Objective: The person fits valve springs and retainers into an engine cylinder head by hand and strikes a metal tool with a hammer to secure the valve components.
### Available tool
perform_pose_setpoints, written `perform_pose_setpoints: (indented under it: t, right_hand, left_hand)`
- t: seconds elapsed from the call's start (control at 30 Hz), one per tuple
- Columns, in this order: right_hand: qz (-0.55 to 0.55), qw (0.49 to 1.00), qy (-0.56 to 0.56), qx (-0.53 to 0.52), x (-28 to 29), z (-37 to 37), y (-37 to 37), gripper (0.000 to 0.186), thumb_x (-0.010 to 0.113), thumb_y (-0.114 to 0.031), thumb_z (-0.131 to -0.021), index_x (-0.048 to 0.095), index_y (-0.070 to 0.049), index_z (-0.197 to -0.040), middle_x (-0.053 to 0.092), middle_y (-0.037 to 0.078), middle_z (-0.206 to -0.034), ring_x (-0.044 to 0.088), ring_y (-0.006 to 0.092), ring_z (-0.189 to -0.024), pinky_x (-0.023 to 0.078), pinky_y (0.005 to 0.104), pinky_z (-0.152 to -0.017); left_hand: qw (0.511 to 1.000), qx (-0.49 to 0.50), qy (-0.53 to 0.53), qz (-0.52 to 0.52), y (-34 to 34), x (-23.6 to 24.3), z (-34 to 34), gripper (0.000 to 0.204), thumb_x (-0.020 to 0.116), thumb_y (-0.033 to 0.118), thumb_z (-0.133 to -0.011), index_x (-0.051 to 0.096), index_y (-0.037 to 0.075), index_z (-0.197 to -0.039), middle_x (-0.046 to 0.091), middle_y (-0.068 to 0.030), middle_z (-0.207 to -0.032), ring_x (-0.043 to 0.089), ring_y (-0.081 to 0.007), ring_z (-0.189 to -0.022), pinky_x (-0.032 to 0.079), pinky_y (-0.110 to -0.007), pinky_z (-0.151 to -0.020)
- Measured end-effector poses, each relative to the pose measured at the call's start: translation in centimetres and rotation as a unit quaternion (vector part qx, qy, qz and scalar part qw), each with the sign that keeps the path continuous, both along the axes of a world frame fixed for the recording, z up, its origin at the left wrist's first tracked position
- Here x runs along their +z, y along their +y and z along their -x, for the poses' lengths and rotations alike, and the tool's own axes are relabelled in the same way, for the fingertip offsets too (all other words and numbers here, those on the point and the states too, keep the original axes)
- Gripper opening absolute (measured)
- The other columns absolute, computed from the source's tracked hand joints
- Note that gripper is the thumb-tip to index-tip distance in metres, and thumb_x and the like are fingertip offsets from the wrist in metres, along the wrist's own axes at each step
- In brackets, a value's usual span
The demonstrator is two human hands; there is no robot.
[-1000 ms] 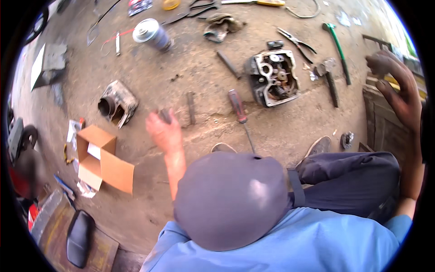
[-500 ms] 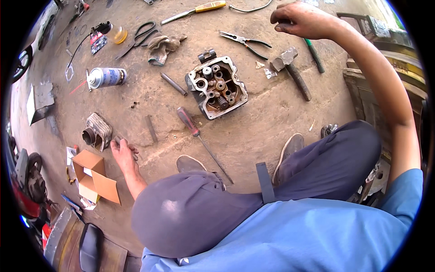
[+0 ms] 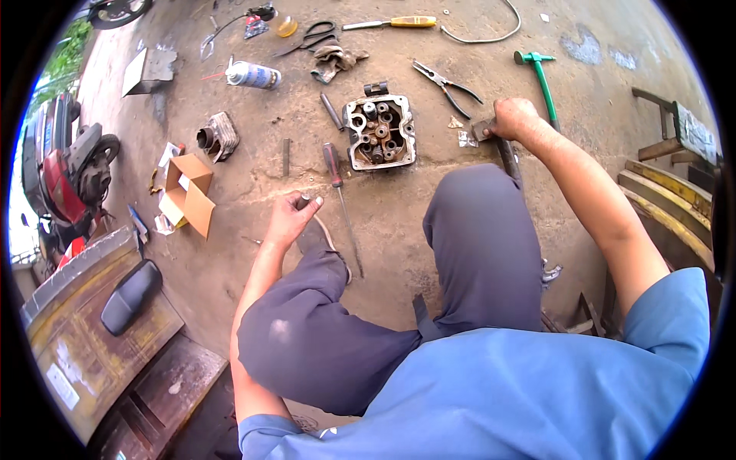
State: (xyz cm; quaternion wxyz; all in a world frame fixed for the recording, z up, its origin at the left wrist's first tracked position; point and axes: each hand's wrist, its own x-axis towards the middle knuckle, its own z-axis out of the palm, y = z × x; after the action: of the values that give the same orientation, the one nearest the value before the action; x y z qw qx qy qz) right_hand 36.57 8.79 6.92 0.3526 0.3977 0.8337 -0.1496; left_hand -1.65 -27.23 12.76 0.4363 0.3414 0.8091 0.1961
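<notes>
My left hand [image 3: 287,222] is closed round a short dark metal rod [image 3: 304,202], above the floor in front of my left shoe. One end of the rod shows past my fingers. At the right, my right hand [image 3: 515,119] is closed at the head of a hammer [image 3: 508,159]; part of the head shows left of my fingers and the handle points toward my knee. Between the hands and farther off lies an engine cylinder head [image 3: 381,134], its open side up with valve springs showing. A screwdriver [image 3: 333,165] lies beside it.
Pliers [image 3: 448,83], a green-handled hammer [image 3: 545,88], a yellow-handled tool [image 3: 391,24], scissors [image 3: 310,37], a rag [image 3: 336,61] and a spray can [image 3: 254,75] lie around. At left are a finned cylinder [image 3: 221,138] and an open cardboard box [image 3: 188,192].
My right hand has come down from the far right onto the hammer. My left hand has moved right, away from the finned cylinder, with the rod. The view has shifted and my right knee is raised.
</notes>
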Motion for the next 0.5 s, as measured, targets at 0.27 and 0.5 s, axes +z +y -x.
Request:
perform_pose_setpoints:
  t: [0.27,0.5]
  right_hand:
    - [-0.059,0.998,0.024,-0.011,-2.8,-1.1,-2.5,0.067,0.079,-0.054,-0.089,0.068,-0.001,-0.127,0.075,0.019,-0.121,0.072,0.0316,-0.117,0.059,0.0414,-0.097]
    - [0.015,0.999,-0.012,-0.047,-2.4,-0.3,-0.6,0.073,0.080,-0.056,-0.088,0.064,-0.002,-0.134,0.074,0.018,-0.126,0.070,0.0334,-0.121,0.059,0.0429,-0.099]
  left_hand:
    - [0.988,0.131,-0.033,-0.078,0.1,4.9,-9.7,0.040,0.074,0.032,-0.102,0.058,0.006,-0.076,0.051,0.0050,-0.064,0.045,-0.0056,-0.061,0.038,-0.029,-0.054]
    - [0.958,0.157,0.026,-0.239,7.1,7.4,-10.6,0.034,0.073,0.027,-0.103,0.059,0.008,-0.078,0.054,0.0057,-0.064,0.048,-0.0042,-0.058,0.039,-0.025,-0.053]
